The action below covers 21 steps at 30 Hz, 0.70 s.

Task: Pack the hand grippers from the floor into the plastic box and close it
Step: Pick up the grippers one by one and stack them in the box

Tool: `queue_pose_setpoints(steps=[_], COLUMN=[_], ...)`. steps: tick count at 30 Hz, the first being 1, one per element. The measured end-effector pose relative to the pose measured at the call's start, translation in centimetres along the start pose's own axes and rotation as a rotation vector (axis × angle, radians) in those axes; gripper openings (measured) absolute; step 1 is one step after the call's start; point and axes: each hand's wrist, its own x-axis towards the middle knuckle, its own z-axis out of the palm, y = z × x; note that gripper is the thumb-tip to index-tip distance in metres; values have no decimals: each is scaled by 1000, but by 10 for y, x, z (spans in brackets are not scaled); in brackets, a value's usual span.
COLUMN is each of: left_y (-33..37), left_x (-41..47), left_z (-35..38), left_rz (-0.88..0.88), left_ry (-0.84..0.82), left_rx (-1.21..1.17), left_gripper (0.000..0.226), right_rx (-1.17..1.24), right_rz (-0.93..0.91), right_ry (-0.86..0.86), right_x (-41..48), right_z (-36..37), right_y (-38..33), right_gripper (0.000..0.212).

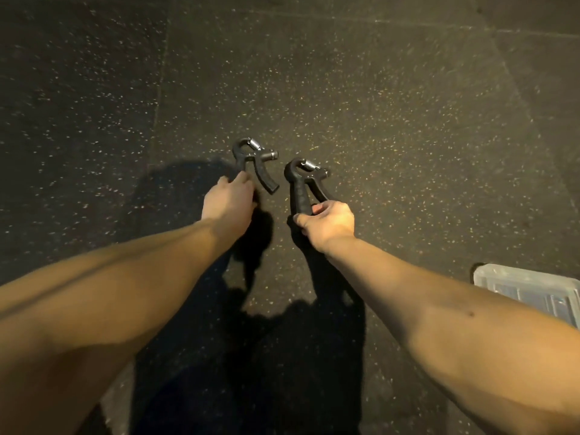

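While hands (229, 196) clasp grippers (303, 186) (floor-level).

Single head-worn wide-angle view, looking forward and steeply down over both outstretched forearms onto speckled dark floor (345, 89). Hands sit near frame centre at arm's reach; edges bow with lens distortion. Plastic box (530, 291) cut off at right edge, beside the right forearm

Both bare arms stretch forward and down. The left hand (228, 196) curls its fingers (243, 178) over one handle; the right hand (329, 219) pinches two handle ends, thumb on top.
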Motion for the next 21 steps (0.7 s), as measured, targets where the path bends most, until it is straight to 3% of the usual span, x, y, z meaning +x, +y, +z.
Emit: queue_pose_setpoints(steps=[7,16,21], left_y=[-21,-90,-104], left_x=[-122,-265,-337], left_z=[-6,-19,-43], left_rz=[133,184,238], left_ry=[-143,-138,-185], left_rx=[262,132,133], left_gripper=[50,31,32], right_rx=[62,-96,-215], right_rz=[8,-92,-142], right_ry=[-48,-172,-259], right_x=[-91,-222,-283], right_z=[21,76,78], right_y=[23,40,30], right_gripper=[22,21,19])
